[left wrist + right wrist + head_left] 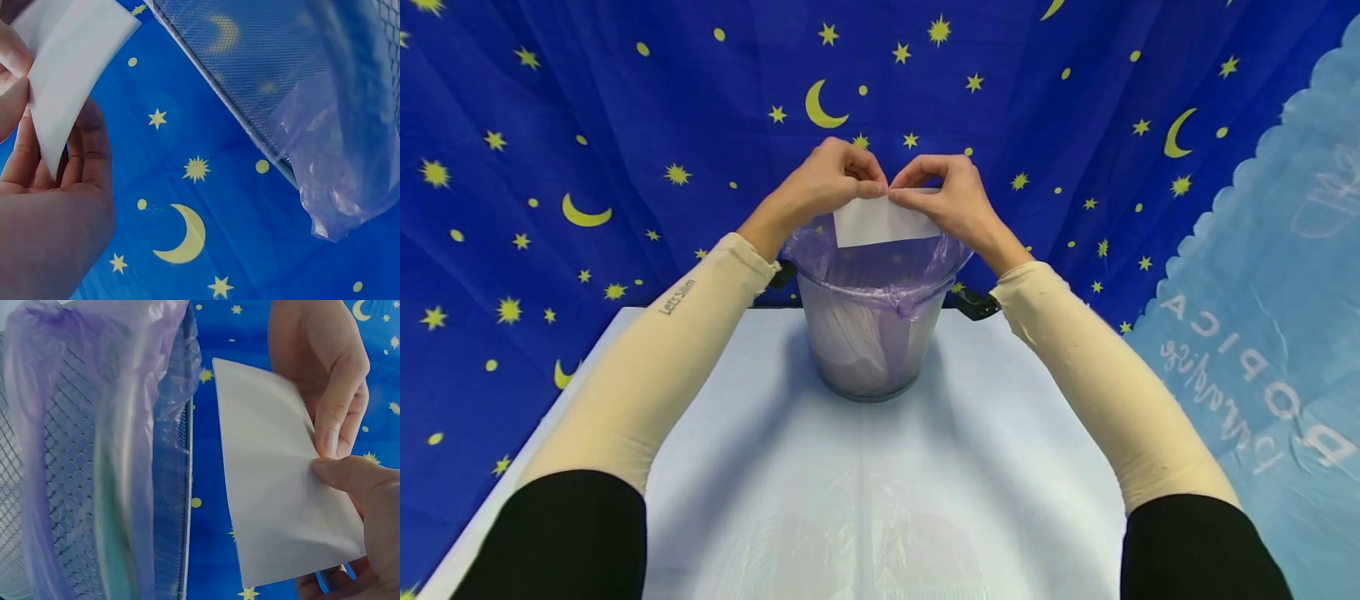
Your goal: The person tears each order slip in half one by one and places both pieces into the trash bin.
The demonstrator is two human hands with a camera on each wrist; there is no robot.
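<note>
Both hands meet at the upper edge of a white sheet of paper (883, 223), above the opening of a mesh waste bin (850, 358). My left hand (838, 177) pinches that edge between thumb and fingers. Close beside it, my right hand (955, 196) pinches the same edge, the two thumb tips nearly meeting. In the right wrist view the paper (275, 481) hangs down with slight creases. A thin purple plastic bag (910, 302) lines the bin and folds over its rim, bunched in a knot at the front.
The bin stands near the far edge of a white-covered table (865, 467). Black clip-like objects (976, 303) show on both sides behind the bin. A blue cloth with yellow moons and stars (700, 100) hangs behind, and a light blue printed cloth (1285, 275) hangs at right.
</note>
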